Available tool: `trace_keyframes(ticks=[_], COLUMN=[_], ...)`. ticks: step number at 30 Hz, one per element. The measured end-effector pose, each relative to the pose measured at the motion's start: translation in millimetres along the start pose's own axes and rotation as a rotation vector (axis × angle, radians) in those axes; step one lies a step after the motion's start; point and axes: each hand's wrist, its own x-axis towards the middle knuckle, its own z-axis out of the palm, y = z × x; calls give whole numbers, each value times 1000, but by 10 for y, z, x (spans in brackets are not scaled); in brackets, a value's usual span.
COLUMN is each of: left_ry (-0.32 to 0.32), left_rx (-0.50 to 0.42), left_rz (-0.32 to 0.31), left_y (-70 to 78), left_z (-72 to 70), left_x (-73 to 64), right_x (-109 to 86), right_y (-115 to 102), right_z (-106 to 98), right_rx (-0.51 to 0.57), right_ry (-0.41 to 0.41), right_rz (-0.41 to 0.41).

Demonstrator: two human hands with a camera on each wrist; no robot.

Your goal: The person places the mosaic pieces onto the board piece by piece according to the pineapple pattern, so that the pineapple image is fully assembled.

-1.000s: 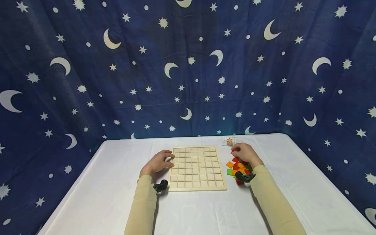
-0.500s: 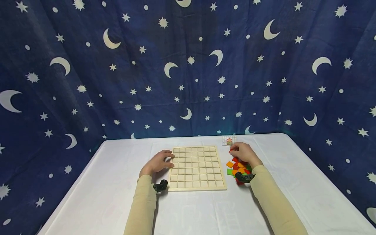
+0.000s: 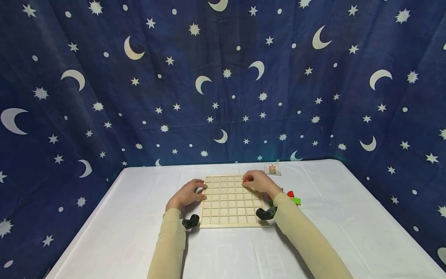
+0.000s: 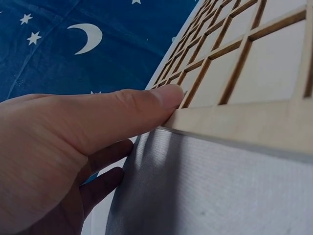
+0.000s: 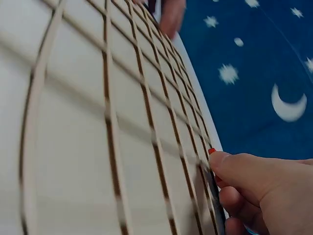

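Observation:
A wooden grid board (image 3: pixel 223 224) with square compartments lies on the table. My left hand (image 3: pixel 188 193) rests at its left edge. In the left wrist view the thumb (image 4: pixel 168 95) lies on the board's rim, fingers spread below and beside it. My right hand (image 3: pixel 261 182) pinches a small red piece (image 3: pixel 245 181) over the board's far right part. In the right wrist view the red piece (image 5: pixel 212 151) pokes out past the thumb tip; most of it is hidden by the fingers.
Loose coloured pieces, among them a green one (image 3: pixel 296 201) and a red one (image 3: pixel 290 193), lie right of the board, partly behind the right forearm. A small printed grid card (image 3: pixel 273 169) with a picture stands behind them. A starry curtain (image 3: pixel 223 97) backs the white-covered table (image 3: pixel 223 255).
My right hand has moved left from the pile of pieces to over the board, carrying the red piece. The left hand has stayed at the board's left edge.

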Motion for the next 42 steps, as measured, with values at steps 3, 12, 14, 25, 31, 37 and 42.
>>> trace_keyframes(ticks=[3,12,14,25,31,37,42], left_ry=[-2,5,3,2,0,5,9], left_rx=[-2,-14,-12,-3,-6,-7,-4], left_rz=[0,-6,-2,-7,-3,21,23], left_y=[-1,-26,-23,8,5,-1,-3], left_z=[6,17,12,-7,2,-1,-3], left_x=[-7,-13,-13,3,6,-9,-15], right_x=[98,268,277,262,251,252,225], right_y=[-101,-294,-310,-338,-345,-346,-314], right_z=[140,355,363,320,312,315,268], right_rx=[-8,-35,-33,-64,-58,-47,-31], right_ry=[-23,21,17,-1,-1,0,14], right_rz=[-22,30,34,19,27,18,16])
